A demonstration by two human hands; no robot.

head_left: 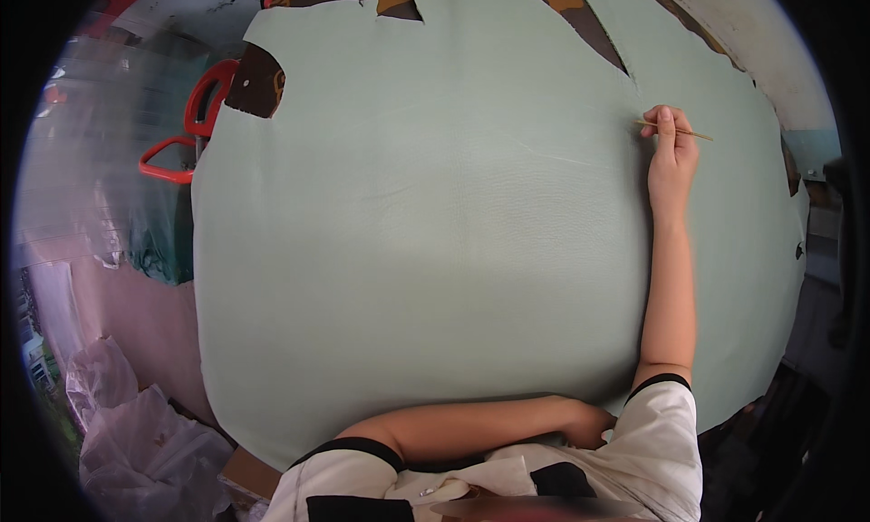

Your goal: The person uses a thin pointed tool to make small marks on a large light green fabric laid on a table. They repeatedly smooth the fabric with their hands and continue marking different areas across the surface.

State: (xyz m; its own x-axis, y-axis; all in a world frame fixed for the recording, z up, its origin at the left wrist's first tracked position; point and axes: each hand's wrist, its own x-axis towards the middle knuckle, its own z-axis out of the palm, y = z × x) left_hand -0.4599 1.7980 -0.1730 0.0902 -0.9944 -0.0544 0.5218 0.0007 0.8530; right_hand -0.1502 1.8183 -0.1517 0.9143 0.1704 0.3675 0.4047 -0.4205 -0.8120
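Note:
A large pale grey-green sheet with a leather-like grain [426, 250] is spread out in front of me. My right hand [669, 146] is stretched far out over its right side, with the fingers closed round a thin golden-brown stick [696, 135]. The stick lies crosswise in the grip, close to the surface, near the tip of a long narrow gap in the sheet. My left forearm is folded across the near edge of the sheet. The left hand [587, 422] rests close to my body beside the right sleeve, its fingers mostly hidden.
Brown patterned material [594, 28] shows through gaps along the sheet's far edge. Beyond the left edge is a tool with red loop handles [169, 159], beside a dark green bag [163, 241]. Crumpled clear plastic [149, 445] lies low on the left, near a cardboard piece [251, 474].

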